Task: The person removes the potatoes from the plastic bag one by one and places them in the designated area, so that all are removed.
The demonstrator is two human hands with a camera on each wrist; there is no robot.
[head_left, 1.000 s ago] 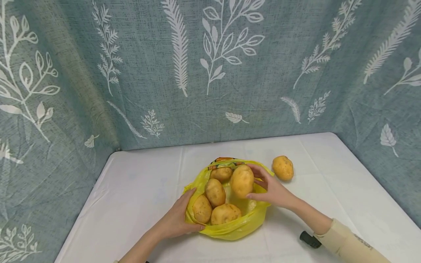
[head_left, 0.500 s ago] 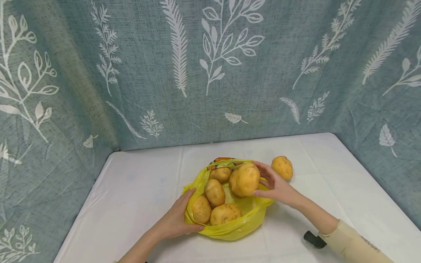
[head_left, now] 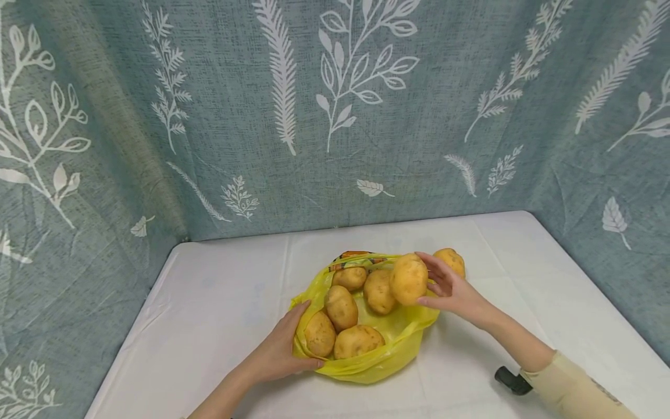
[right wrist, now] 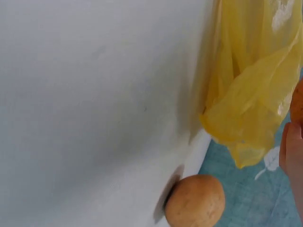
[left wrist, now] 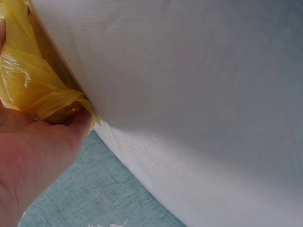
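A yellow plastic bag (head_left: 389, 358) lies with its mouth spread wide, several potatoes inside, among them an oblong potato (head_left: 359, 341) at the front. At its left side my left hand (head_left: 285, 346) grips the rim; the left wrist view shows the thumb against the bunched plastic (left wrist: 42, 90). My right hand (head_left: 455, 294) holds a potato (head_left: 409, 279) between thumb and fingers, over the bag's right rim. In the right wrist view only part of that hand (right wrist: 294, 161) shows at the edge, beside the bag's hanging side (right wrist: 255, 90).
Another potato (head_left: 451, 262) sits on the white table (head_left: 235, 291) behind my right hand, partly hidden by it; the right wrist view shows this loose potato (right wrist: 195, 201) too. A patterned blue-green curtain (head_left: 314, 192) borders the table. A black object (head_left: 513, 381) is at the right sleeve.
My right hand has carried its potato up and to the right, from over the bag's middle to its right rim, uncovering another potato inside. The left hand stays on the bag.
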